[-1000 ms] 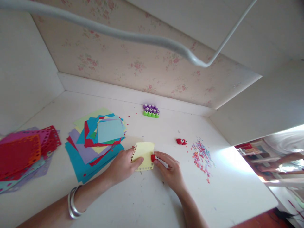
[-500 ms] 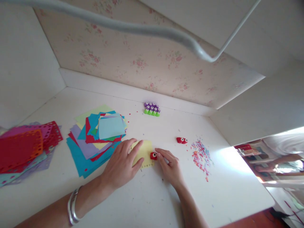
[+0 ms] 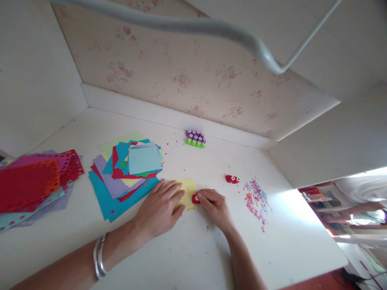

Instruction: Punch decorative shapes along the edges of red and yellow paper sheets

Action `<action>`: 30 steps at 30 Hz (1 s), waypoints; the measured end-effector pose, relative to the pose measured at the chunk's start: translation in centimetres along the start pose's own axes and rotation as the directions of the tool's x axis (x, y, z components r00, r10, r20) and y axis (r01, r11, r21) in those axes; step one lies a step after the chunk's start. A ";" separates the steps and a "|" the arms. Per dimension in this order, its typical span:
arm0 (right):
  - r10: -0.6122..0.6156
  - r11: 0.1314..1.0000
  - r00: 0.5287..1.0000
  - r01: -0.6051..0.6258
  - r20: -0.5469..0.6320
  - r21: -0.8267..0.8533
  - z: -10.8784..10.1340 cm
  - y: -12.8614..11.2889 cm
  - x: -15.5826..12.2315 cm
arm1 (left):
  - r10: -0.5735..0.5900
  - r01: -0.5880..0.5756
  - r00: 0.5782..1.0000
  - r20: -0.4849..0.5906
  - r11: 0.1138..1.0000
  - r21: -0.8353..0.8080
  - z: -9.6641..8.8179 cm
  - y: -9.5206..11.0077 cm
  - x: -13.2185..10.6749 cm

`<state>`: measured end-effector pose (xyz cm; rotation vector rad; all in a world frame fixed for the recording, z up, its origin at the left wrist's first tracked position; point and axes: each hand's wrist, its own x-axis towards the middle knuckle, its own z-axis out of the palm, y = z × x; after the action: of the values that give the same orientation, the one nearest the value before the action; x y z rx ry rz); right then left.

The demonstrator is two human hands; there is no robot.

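Observation:
My left hand [image 3: 161, 207] lies flat with its fingers stretched over a yellow sheet of paper [image 3: 189, 187], pressing it on the white table. A row of small punched holes runs along the sheet's near edge. My right hand [image 3: 215, 207] grips a small red craft punch [image 3: 195, 199] at the sheet's right edge, its thumb on the round white and black top. Two more red punches [image 3: 232, 179] stand together to the right of the sheet. Behind it are several purple and green punches [image 3: 196, 139], set in tight rows.
Coloured paper sheets [image 3: 145, 160] are piled left of the yellow sheet. Farther left lie punched sheets [image 3: 28, 187] with holed borders. Paper confetti [image 3: 256, 197] is scattered at the right. A white cable [image 3: 193, 25] crosses above, and a person's arm [image 3: 347, 215] shows at far right.
My left hand has flattened more onto the yellow sheet. My right thumb has moved over the top of the red punch, covering more of it. The view has shifted slightly.

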<state>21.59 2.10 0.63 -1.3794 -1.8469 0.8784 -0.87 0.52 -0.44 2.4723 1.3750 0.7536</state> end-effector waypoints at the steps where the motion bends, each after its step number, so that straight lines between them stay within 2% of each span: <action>1: 0.002 1.000 1.000 -0.002 0.011 0.006 0.0 0.0 0.0 | -0.001 0.001 1.000 -0.002 1.000 0.001 0.0 0.0 0.0; 11: 0.032 0.998 0.997 -0.035 0.068 0.043 -0.3 -0.5 0.2 | -0.004 0.004 1.000 -0.009 1.000 0.002 0.2 -0.1 -0.1; 20: 0.068 0.998 0.991 -0.069 0.113 0.006 -0.2 -0.3 0.7 | -0.002 0.002 1.000 -0.015 1.000 -0.002 0.1 0.0 0.0; 24: 0.089 0.996 0.989 -0.084 0.117 -0.042 0.0 -0.7 0.8 | -0.004 0.004 1.000 -0.013 1.000 0.009 0.2 -0.1 0.0; 30: 0.052 0.990 0.987 -0.030 0.155 -0.135 -0.4 -1.6 1.1 | 0.027 -0.027 1.000 -0.007 0.999 0.037 0.0 0.3 -0.1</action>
<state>20.78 2.86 2.32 -1.4700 -2.0353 0.9233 -0.73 0.31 -0.31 2.5232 1.3732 0.7513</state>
